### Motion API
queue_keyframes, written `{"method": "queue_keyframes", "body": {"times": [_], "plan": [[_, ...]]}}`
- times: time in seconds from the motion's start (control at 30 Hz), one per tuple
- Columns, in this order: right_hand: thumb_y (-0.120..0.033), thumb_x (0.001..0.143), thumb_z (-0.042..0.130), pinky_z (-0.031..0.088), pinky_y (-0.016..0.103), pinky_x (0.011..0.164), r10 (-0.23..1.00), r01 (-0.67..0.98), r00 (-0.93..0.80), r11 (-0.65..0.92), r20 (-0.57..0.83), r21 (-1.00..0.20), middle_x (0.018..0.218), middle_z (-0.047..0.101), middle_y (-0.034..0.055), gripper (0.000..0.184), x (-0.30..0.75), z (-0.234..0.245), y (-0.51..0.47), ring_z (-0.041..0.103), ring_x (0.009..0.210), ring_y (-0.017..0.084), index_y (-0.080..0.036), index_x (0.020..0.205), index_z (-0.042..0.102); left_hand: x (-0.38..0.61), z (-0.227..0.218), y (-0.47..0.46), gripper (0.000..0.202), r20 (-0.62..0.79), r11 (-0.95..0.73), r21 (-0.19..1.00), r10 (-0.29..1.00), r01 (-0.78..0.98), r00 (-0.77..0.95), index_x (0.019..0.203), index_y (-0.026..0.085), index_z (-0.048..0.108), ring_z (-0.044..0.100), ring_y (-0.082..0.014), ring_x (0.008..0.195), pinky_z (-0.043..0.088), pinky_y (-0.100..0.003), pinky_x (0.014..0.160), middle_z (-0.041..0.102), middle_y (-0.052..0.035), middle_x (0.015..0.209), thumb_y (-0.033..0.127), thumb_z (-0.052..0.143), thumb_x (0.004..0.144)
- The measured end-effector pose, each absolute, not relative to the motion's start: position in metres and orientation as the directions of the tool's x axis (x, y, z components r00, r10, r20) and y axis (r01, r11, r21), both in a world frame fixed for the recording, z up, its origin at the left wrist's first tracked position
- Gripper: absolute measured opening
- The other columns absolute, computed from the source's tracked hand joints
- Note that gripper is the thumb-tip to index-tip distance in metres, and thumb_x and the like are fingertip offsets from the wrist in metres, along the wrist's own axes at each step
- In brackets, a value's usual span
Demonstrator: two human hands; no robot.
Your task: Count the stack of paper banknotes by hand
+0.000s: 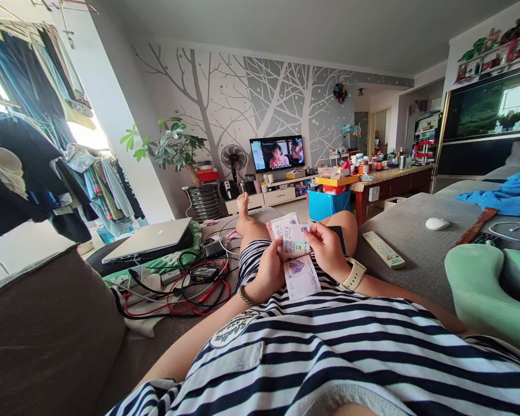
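Observation:
Between my two hands is a small fan of banknotes (291, 238), the front one marked with a 5. My left hand (269, 267) grips the stack at its left edge, thumb on top. On the right side, my right hand (327, 248) pinches the upper corner of the front note between thumb and fingers. A loose purple-grey banknote (302, 278) lies on the striped cloth over my lap, just below the stack. Behind my right hand, a dark flat object (340, 237) rests on my thigh, partly hidden.
To the right on the sofa lie a remote control (383, 249), a white mouse (437, 223) and a green neck pillow (481, 283). Tangled cables (199, 286) and a silver laptop (145, 240) are at the left. A blue bin (328, 204) stands beyond my legs.

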State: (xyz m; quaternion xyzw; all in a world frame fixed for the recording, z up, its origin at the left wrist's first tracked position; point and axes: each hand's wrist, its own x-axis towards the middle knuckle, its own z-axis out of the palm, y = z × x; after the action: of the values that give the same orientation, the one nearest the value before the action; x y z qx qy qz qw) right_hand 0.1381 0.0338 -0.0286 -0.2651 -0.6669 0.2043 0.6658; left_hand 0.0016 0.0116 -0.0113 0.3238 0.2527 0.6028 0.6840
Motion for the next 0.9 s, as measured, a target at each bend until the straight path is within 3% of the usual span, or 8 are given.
{"method": "queue_keyframes", "body": {"times": [0.43,0.73,0.9], "plan": [[-0.044,0.096,0.049,0.035,0.025,0.054,0.594,0.03,-0.06,0.804,0.802,-0.594,0.06,0.047,-0.0027,0.029,0.1404,-0.0312,0.0269,0.046,0.056,0.013,-0.02,0.08,0.054,0.0035,-0.0139,0.014,0.047,0.144,0.012,0.759,0.972,-0.651,0.186,0.132,0.012,0.057,0.067,-0.0284,0.111,0.048,-0.045,0.101,0.072,-0.0137,0.116,0.025,0.048,0.088],[-0.051,0.095,0.047,0.034,0.025,0.053,0.624,0.059,-0.094,0.782,0.776,-0.621,0.059,0.045,-0.0025,0.036,0.1402,-0.0291,0.0269,0.044,0.055,0.014,-0.021,0.078,0.052,0.0049,-0.0106,0.0107,0.044,0.131,0.013,0.779,0.974,-0.627,0.182,0.127,0.015,0.061,0.069,-0.0299,0.105,0.053,-0.044,0.094,0.074,-0.0117,0.11,0.034,0.056,0.087],[-0.047,0.096,0.047,0.033,0.025,0.053,0.602,0.064,-0.097,0.799,0.793,-0.599,0.06,0.045,-0.0027,0.034,0.1407,-0.0287,0.0263,0.043,0.055,0.014,-0.02,0.077,0.052,0.004,-0.0129,0.0121,0.046,0.168,-0.015,0.787,0.967,-0.616,0.191,0.129,0.015,0.06,0.068,-0.0292,0.108,0.053,-0.043,0.095,0.073,-0.0119,0.113,0.033,0.055,0.087]]}}
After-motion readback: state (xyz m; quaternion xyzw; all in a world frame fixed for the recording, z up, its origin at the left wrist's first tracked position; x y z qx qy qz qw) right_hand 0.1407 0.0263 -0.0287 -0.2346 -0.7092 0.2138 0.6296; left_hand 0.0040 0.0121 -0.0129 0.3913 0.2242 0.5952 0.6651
